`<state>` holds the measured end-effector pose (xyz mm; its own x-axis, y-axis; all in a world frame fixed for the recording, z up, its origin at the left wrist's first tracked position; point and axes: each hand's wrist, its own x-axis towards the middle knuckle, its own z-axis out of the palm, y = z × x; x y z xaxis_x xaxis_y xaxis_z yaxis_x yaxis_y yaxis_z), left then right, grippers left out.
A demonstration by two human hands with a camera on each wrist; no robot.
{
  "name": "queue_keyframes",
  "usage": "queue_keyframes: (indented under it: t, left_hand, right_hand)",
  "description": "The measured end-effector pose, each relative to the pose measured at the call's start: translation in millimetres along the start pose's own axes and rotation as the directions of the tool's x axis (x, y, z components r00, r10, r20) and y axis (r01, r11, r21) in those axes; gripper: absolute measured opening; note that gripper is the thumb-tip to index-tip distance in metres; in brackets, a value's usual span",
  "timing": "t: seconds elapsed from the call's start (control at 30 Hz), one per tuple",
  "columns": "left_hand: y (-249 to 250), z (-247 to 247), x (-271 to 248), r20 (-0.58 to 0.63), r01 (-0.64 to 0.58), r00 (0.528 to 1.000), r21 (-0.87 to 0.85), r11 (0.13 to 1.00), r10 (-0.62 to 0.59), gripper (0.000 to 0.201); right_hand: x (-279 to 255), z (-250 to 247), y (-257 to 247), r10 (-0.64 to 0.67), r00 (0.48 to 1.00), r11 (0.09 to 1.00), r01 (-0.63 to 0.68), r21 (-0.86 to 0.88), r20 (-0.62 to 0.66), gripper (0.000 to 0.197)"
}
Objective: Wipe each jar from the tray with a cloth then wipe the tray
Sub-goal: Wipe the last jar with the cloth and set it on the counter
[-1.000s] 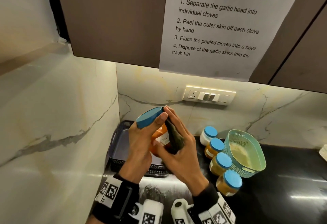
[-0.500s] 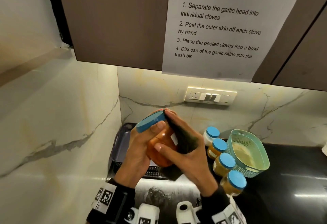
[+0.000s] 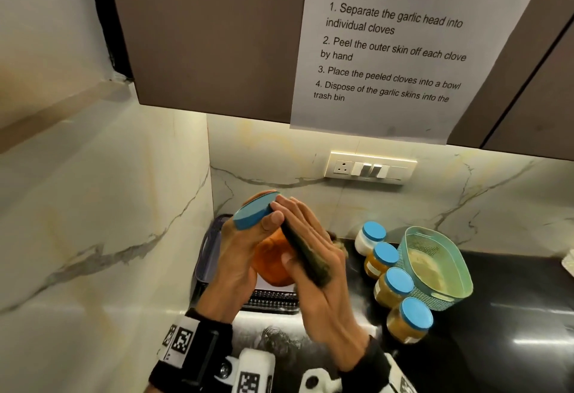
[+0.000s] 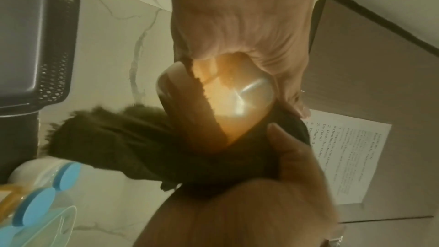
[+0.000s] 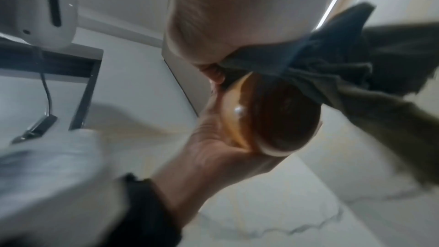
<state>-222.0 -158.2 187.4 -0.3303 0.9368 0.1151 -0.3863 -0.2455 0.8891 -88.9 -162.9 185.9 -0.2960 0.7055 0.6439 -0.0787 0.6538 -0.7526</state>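
Jar (image 3: pixel 273 263) tilted further over tray (image 3: pixel 206 256) rim, left hand (image 3: pixel 236 256) gripping, right hand (image 3: pixel 323 293) pinching cloth (image 3: pixel 306 257) against it.

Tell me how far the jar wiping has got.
Done, apparently: four blue-lidded jars stand on the counter, off the tray. In hand: the left hand grips an orange jar while the right hand presses the dark cloth against it. Left: finishing this jar, then wiping the tray.

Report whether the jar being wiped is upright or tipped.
Tipped. The left hand holds the jar slanted, its blue lid leaning left of its orange body; the right hand holds the cloth against its side.
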Motion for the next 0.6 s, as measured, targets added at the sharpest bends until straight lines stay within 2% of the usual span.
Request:
queue_keyframes:
  t: [0.07, 0.17, 0.23, 0.33, 0.43, 0.47, 0.53, 0.6]
  left_hand:
    - [-2.2, 4.0, -0.9, -0.044, -0.011, 0.999, 0.040, 0.999, 0.013, 0.124]
    - [-5.3, 8.0, -2.1, -0.051, -0.010, 0.999, 0.064, 0.998, 0.013, 0.134]
    - [-2.9, 8.9, 1.3, -0.067, 0.006, 0.998, 0.016, 1.000, -0.005, 0.131]
    - [-2.2, 8.5, 6.5, -0.107, -0.004, 0.994, 0.024, 1.000, 0.007, 0.133]
    - [-4.5, 8.5, 3.5, -0.118, 0.048, 0.992, 0.014, 0.999, -0.046, 0.119]
    - [-5.5, 7.8, 1.5, -0.104, 0.077, 0.992, -0.001, 0.997, -0.076, 0.114]
    - [-6.5, 7.2, -2.6, -0.036, 0.103, 0.994, 0.012, 0.995, -0.103, 0.100]
    - [-0.7, 4.9, -5.3, 0.067, 0.102, 0.992, 0.018, 0.995, -0.103, 0.090]
  right_hand:
    - [8.6, -5.9, 4.3, 0.034, 0.999, 0.999, -0.034, 0.005, -0.008, 0.046]
    - [20.7, -13.1, 1.1, 0.206, 0.978, 0.974, -0.207, 0.089, 0.019, 0.042]
    - [15.5, -4.7, -3.5, 0.151, 0.988, 0.988, -0.151, -0.012, 0.003, 0.055]
    - [-4.5, 7.9, 3.2, -0.003, 1.000, 0.984, 0.006, -0.176, 0.015, 0.068]
    - [-0.3, 1.2, 19.7, -0.005, 0.999, 0.962, 0.016, -0.272, 0.040, 0.078]
    - [3.9, -3.4, 22.3, 0.030, 0.998, 0.972, -0.016, -0.236, 0.057, 0.083]
    - [11.6, -17.0, 24.8, 0.165, 0.984, 0.986, -0.163, -0.048, 0.059, 0.089]
    - [18.3, -33.3, 16.4, 0.309, 0.951, 0.944, -0.310, 0.109, 0.032, 0.088]
